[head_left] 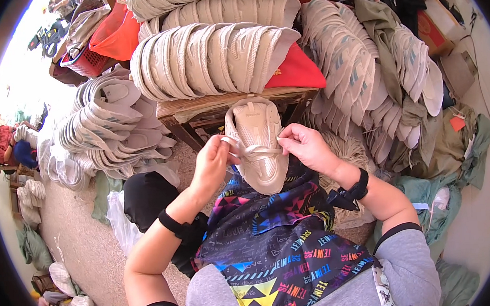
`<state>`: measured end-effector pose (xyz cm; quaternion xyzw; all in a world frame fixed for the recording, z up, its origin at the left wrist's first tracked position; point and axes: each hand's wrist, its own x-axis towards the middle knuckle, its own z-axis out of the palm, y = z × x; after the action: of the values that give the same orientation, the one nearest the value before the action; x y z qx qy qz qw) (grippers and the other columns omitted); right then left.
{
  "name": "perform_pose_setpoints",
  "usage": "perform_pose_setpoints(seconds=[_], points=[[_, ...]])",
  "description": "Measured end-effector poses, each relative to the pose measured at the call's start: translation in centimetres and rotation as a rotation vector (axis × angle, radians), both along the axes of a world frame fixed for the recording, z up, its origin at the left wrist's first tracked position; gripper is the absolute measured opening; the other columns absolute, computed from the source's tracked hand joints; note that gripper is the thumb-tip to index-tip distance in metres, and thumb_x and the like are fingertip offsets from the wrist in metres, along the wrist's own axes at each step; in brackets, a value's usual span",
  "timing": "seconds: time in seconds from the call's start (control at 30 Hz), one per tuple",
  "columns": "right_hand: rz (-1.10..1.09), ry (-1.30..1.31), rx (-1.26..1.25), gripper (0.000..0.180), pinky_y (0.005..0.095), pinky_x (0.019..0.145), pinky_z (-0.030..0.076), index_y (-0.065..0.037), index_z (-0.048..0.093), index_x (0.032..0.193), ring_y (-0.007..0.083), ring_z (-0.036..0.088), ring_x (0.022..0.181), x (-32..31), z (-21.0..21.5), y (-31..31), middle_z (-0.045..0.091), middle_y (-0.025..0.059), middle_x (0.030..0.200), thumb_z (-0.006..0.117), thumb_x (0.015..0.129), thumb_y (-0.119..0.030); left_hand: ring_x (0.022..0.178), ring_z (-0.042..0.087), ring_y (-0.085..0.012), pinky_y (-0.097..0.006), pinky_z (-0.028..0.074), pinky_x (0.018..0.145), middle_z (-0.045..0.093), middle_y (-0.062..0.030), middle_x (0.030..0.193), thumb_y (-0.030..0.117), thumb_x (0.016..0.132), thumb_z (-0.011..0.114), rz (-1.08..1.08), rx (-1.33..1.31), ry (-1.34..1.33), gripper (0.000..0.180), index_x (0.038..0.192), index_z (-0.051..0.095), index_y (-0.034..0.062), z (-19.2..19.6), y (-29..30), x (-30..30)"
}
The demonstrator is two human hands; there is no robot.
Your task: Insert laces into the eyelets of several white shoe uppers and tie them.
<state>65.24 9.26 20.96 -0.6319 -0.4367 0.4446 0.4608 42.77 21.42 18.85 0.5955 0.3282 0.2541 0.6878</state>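
I'm counting one beige shoe point(259, 131), one lace point(256, 149) crossing it, two hands. Left hand point(212, 162) is pinching the lace at the shoe's left side, thumb and fingers close together; right hand point(311, 149) is pinching it opposite, fingertips narrow. Shoe is lying between them, over the patterned apron point(262, 231), far end at the tabletop's point(182, 107) near edge. Toe is pointing toward the person, long axis running nearly straight away from the body. Three rows of stacked shoe tops point(210, 59) are lying ahead, the front one sitting on the tabletop. One red cloth point(297, 71) is showing beside it.
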Motion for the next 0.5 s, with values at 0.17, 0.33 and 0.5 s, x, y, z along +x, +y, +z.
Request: perform_pose_setpoints(seconds=[0.17,0.33,0.5], points=[[0.012,-0.357,-0.068,0.016,0.0211,0.056,0.04,-0.003,0.066,0.09,0.002,0.049,0.062,-0.4,2.1,-0.4,0.056,-0.0065,0.067,0.065,0.091,-0.019,0.049,0.053,-0.0115,-0.026,0.046,0.046,0.058,-0.0042,0.065,0.025,0.105,0.039,-0.167,-0.056,0.366,0.028,0.105,0.054,0.0021,3.5,-1.2,0.1],[0.043,-0.385,-0.077,0.015,0.021,0.058,0.042,-0.002,0.066,0.09,0.0017,0.048,0.062,-0.8,3.0,-0.2,0.055,-0.0064,0.064,0.068,0.088,-0.017,0.049,0.051,-0.0129,-0.029,0.041,0.044,0.058,-0.0035,0.064,0.027,0.101,0.046,-0.159,0.143,0.517,0.027,0.102,0.06,0.0043,4.6,-1.8,-0.1],[0.044,-0.325,-0.072,0.014,0.0225,0.059,0.044,-0.002,0.067,0.09,0.0034,0.053,0.064,-0.2,3.2,-0.2,0.059,-0.003,0.067,0.068,0.087,-0.015,0.105,0.052,-0.0279,-0.04,0.043,0.085,0.06,-0.0091,0.102,0.016,0.089,0.061,-0.086,0.985,0.74,0.015,0.085,0.07,0.0059,5.5,-2.3,-0.8]])
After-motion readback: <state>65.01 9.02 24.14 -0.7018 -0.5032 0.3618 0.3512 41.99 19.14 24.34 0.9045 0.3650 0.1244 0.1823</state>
